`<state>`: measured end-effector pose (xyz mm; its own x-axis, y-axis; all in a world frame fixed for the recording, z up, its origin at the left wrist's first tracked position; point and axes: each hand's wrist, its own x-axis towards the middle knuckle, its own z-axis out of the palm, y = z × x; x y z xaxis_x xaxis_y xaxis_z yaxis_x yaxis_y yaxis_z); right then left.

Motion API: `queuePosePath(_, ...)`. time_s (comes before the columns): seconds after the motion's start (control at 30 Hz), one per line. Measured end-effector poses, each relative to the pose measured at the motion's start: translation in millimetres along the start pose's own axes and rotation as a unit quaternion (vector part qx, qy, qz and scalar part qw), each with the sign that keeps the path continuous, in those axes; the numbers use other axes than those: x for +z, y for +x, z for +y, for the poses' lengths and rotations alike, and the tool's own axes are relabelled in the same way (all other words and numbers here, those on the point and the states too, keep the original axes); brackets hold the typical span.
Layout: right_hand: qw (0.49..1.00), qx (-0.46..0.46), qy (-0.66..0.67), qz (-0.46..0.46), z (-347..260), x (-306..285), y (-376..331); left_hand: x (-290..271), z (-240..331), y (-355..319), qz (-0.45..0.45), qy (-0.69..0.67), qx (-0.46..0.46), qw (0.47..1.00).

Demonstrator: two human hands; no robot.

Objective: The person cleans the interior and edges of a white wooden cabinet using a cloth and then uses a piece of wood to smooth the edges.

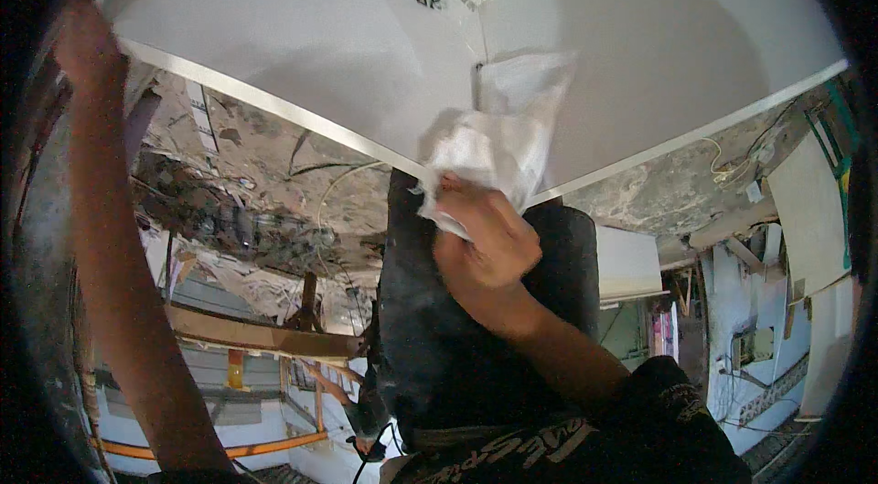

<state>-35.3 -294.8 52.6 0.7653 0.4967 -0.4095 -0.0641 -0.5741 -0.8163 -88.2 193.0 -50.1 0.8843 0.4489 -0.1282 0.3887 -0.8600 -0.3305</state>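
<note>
My right hand (489, 232) is closed around a crumpled white sheet (517, 118), thin and soft-looking; whether it is cloth or film I cannot tell. The sheet lies over the near corner of a white panel (320, 45) and across the seam with a second, greyer white panel (658, 54) on the right. At the far left my left hand (87, 45) is beside the left edge of the white panel. Its fingers are blurred and lost in the dark rim. Black printing shows on the far part of the left panel.
Below the panels lies a rough, debris-strewn floor (274, 155) with a thin cable. A wooden beam (256, 330) and a person in dark clothing (366, 402) are in the background. Pale boards (809, 209) and a green frame (832, 173) stand at the right.
</note>
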Motion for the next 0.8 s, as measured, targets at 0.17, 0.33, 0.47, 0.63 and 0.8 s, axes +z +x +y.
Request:
queuePosePath(0.17, 1.0, -0.011, -0.002, -0.006, -23.9, 45.7, 53.1, -15.0, 83.0, 17.9, -0.017, -0.275, -0.37, 0.887)
queuePosePath(0.33, 0.993, -0.111, 0.023, -0.028, -50.1, 95.5, 106.5, -50.8, 124.9, 12.9, 0.066, -0.41, -0.402, 0.816)
queuePosePath(0.47, 0.991, -0.12, -0.006, -0.055, -74.6, 125.9, 143.6, -63.5, 133.9, 11.4, 0.035, -0.432, -0.443, 0.785)
queuePosePath(0.63, 0.986, -0.151, -0.012, -0.069, -76.7, 139.2, 153.7, -64.5, 136.7, 6.9, 0.029, -0.434, -0.463, 0.772)
queuePosePath(0.8, 0.994, -0.08, 0.009, -0.068, -71.2, 116.5, 157.4, -75.8, 150.7, 22.3, 0.01, -0.437, -0.455, 0.776)
